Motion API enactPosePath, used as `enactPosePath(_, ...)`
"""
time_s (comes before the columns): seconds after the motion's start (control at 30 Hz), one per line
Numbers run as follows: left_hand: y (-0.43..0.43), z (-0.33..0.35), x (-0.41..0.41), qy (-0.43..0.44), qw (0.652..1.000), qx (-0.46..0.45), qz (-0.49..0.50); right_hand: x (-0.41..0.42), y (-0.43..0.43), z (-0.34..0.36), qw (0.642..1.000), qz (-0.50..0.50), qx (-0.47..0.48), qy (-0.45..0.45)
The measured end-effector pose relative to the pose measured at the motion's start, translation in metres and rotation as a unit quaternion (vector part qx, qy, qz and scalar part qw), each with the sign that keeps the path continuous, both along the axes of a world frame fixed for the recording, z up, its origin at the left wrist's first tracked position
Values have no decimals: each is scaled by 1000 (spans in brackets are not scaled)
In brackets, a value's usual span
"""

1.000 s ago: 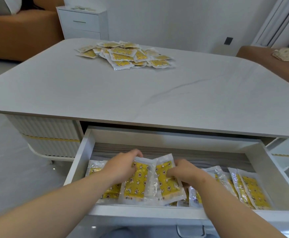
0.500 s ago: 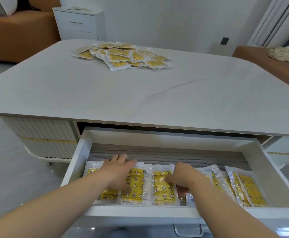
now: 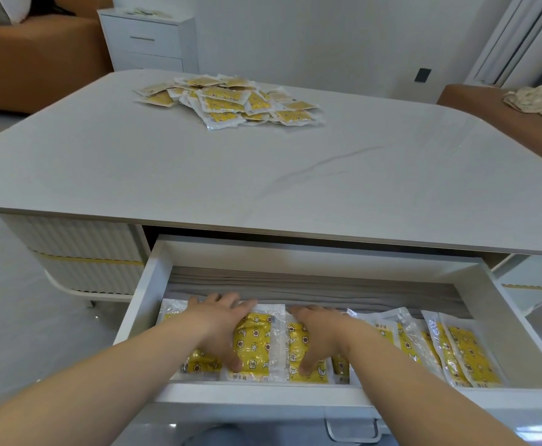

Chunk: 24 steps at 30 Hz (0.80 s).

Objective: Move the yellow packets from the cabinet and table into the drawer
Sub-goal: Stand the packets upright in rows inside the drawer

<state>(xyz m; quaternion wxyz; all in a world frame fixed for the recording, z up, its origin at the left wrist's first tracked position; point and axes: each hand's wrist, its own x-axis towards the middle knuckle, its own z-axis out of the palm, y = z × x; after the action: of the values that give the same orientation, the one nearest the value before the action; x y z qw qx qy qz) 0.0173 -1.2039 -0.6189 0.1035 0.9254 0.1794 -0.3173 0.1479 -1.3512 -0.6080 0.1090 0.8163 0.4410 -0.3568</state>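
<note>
Packets (image 3: 252, 344), clear-wrapped with yellow star print, are laid flat in the drawer (image 3: 263, 394), lower frame, pressed by left hand (image 3: 218, 323) and right hand (image 3: 319, 329), fingers extended. A heap (image 3: 227, 101) is seen on the table (image 3: 295, 188), upper centre.

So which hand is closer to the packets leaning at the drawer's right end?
The right hand. It rests flat just left of the leaning packets; the left hand rests further left, near the left wall of the drawer.

bright, even daylight | soft shadows | wide-angle bending at edges | slight softness
</note>
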Motion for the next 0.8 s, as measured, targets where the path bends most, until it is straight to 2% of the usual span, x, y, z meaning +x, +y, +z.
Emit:
enactPosePath(0.23,-3,-1,0,42,998,31,-25,-4,1,1,997,-56,43,29)
enactPosePath(0.43,-1,-4,0,5,1000,17,8,4,-5,3,983,-146,111,33)
enactPosePath(0.53,-4,3,1,-48,998,27,26,3,-3,3,976,-167,139,7)
enactPosePath(0.63,-15,27,-1,-96,993,29,62,-6,-6,22,970,-174,168,-2)
enactPosePath(0.8,-31,116,-1,-95,992,-17,80,-13,-25,105,965,-211,153,40)
